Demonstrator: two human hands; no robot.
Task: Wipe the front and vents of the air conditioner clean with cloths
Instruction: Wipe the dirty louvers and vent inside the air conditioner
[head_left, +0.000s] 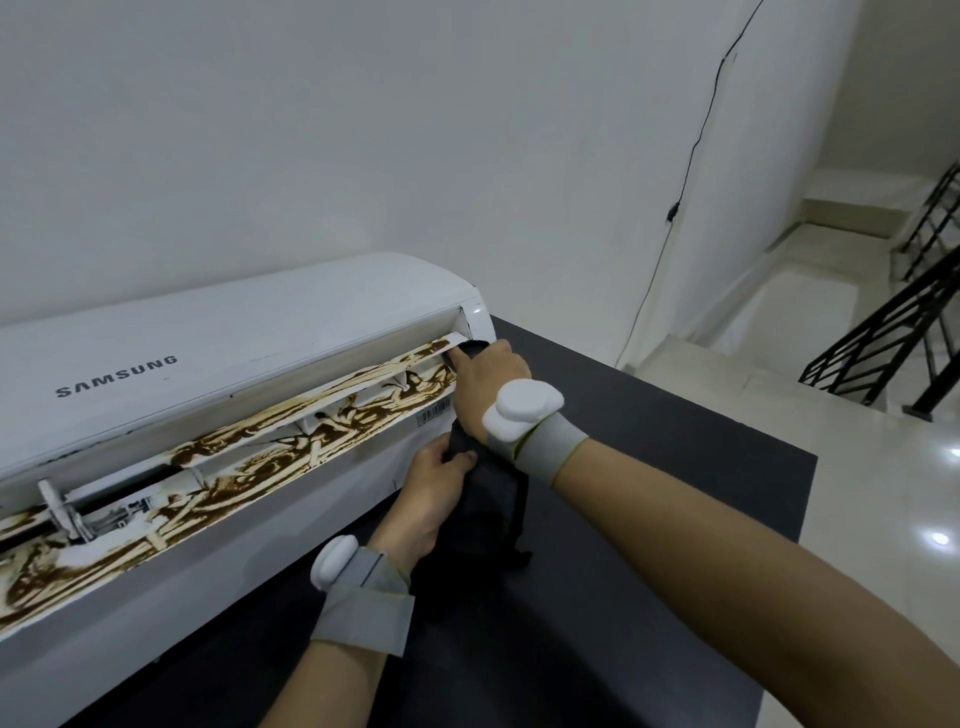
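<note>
I'm looking down at the air conditioner (208, 353), a white unit lying on the black worktop (675, 467) against the wall. "SAMSUNG" (117, 375) reads clearly in grey across its front panel. The open vent (260, 441) below is streaked with brown grime along its whole length. There's a small barcode label (434, 414) near the right end, too small to read.

My right hand (485, 384) is at the vent's far right corner, fingers curled over the top of the dark cloth (488, 499) and pushing it into the slot. The cloth hangs down from there. My left hand (431, 493), just below, pinches the cloth between thumb and fingers against the unit's lower edge.

Both wrists wear grey straps carrying white pods. A thin black cable (691, 156) runs down the wall, and a black stair railing (883, 338) stands off to the right.
</note>
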